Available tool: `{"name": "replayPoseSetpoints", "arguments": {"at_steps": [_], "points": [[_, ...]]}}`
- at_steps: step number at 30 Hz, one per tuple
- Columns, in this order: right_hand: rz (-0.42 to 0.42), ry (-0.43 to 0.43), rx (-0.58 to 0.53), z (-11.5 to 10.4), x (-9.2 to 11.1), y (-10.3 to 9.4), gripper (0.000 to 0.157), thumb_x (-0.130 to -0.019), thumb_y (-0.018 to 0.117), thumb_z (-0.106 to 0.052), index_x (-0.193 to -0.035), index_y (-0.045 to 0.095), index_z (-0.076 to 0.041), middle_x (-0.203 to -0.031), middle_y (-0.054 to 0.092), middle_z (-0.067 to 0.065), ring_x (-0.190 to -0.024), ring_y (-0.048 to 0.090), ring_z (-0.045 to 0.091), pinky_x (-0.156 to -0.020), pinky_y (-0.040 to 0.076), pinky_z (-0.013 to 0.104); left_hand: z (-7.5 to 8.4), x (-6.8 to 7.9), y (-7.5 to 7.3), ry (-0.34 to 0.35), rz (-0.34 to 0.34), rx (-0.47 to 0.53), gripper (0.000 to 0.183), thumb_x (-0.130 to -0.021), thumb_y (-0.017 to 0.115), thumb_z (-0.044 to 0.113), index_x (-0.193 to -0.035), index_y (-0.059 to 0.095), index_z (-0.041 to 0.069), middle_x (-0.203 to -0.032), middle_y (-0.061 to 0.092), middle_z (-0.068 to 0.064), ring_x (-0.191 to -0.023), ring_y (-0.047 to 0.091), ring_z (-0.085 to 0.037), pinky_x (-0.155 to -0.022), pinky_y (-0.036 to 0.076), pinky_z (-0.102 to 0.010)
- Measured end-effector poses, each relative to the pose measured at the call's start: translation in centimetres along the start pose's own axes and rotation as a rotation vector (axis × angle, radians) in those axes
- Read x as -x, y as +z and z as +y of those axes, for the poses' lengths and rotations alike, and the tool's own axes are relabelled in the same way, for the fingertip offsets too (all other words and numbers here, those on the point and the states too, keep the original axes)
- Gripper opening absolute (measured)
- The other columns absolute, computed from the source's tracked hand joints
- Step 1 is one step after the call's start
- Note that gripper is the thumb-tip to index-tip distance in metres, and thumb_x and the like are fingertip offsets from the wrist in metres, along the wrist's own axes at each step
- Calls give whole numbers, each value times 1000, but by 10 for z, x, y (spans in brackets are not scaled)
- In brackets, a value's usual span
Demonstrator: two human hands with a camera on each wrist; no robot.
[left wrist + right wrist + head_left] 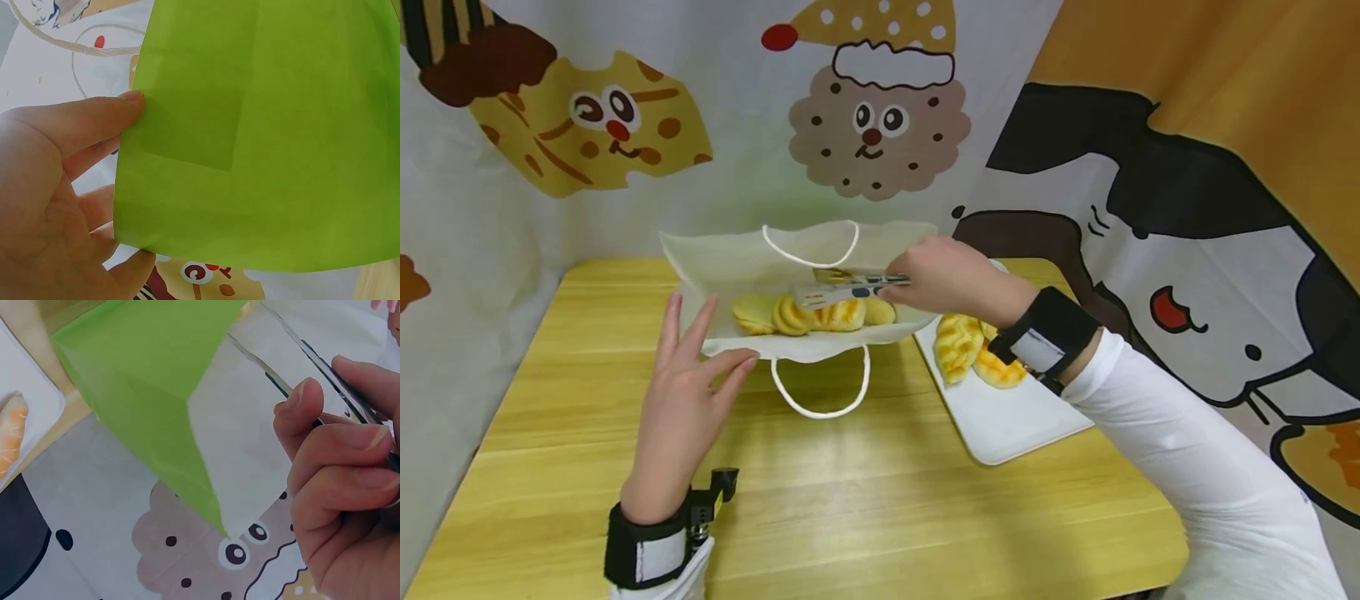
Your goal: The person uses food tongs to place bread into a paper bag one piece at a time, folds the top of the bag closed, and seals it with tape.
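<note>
A paper bag (715,258), green outside and white inside, stands wide open on the table with two white cord handles. Several pieces of bread (838,316) lie inside it in a row. My left hand (685,408) holds the near left rim of the bag, thumb outside against the green paper (281,137) in the left wrist view, the other fingers spread along the edge. In my right hand (951,275) is a pair of metal tongs (842,290), reaching into the bag's mouth above the bread. The tongs' arms stand apart in the right wrist view; their tips are partly hidden there.
A white tray (1000,433) with more bread (957,346) lies on the wooden table (880,517) to the right of the bag, partly under my right forearm. Cartoon-printed cloth (737,67) hangs behind and beside the table.
</note>
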State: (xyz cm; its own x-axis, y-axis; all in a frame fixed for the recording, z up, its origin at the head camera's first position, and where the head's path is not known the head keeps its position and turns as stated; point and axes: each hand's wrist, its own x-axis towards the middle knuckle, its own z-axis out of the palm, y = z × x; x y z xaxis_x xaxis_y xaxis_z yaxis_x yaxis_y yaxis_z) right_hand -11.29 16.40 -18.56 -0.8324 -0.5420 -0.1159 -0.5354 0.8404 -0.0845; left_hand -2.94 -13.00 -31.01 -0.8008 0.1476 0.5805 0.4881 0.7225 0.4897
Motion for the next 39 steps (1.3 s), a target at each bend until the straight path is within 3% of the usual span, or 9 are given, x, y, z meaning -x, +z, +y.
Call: {"name": "replayPoseSetpoints", "arguments": {"at_steps": [4,9,13,18,22,26,30,39], "points": [[21,9,-7,6,10,4,21,-97,65,-36,-93,72,-17,-77,62,-2,-67,56,15,-64,46,30,1,1,0,-3,-2,-4,9,-83,79,6,-92,80,3,-152,44,-26,-156,11,-37,-122,22,-59],[38,13,-3,8,23,5,23,-98,64,-38,-93,72,-17,-68,56,-2,-60,52,14,-59,44,29,2,0,0,-5,1,-8,10,-83,80,6,-92,79,3,-152,43,-26,-155,10,-38,-122,21,-60],[74,4,-38,9,39,7,24,-98,63,-37,-102,74,-16,-72,65,-4,-58,52,10,-61,47,29,1,-1,0,-18,3,-4,10,-83,80,5,-92,79,2,-152,43,-26,-155,11,-39,-121,22,-62],[150,-8,-92,11,62,9,20,-98,65,-33,-103,74,-16,-75,66,-5,-58,51,8,-62,46,29,-1,-3,0,-21,13,1,11,-82,80,4,-93,79,1,-153,42,-26,-155,11,-39,-123,19,-59],[159,37,-133,13,80,11,27,-98,65,-33,-116,74,-15,-73,67,-6,-53,48,7,-57,43,27,0,-5,1,-19,18,-4,11,-82,80,4,-93,79,0,-153,42,-26,-155,12,-39,-124,18,-58],[156,99,-166,15,99,10,35,-99,63,-36,-124,71,-14,-60,56,-8,-46,41,6,-49,38,25,1,-6,1,-26,12,-15,12,-83,80,4,-94,79,0,-154,42,-26,-155,11,-39,-124,18,-59],[190,145,-208,19,119,12,36,-97,65,-37,-125,71,-15,-58,51,-8,-49,42,6,-47,36,23,1,-7,1,-29,17,-22,12,-83,79,5,-94,79,0,-154,41,-26,-155,11,-39,-125,16,-57],[327,229,-307,41,155,33,29,-97,67,-26,-121,71,-12,-68,60,-9,-50,37,6,-44,29,25,3,-7,4,-42,6,-30,11,-85,78,6,-94,79,0,-154,41,-25,-156,9,-38,-125,14,-56]]}}
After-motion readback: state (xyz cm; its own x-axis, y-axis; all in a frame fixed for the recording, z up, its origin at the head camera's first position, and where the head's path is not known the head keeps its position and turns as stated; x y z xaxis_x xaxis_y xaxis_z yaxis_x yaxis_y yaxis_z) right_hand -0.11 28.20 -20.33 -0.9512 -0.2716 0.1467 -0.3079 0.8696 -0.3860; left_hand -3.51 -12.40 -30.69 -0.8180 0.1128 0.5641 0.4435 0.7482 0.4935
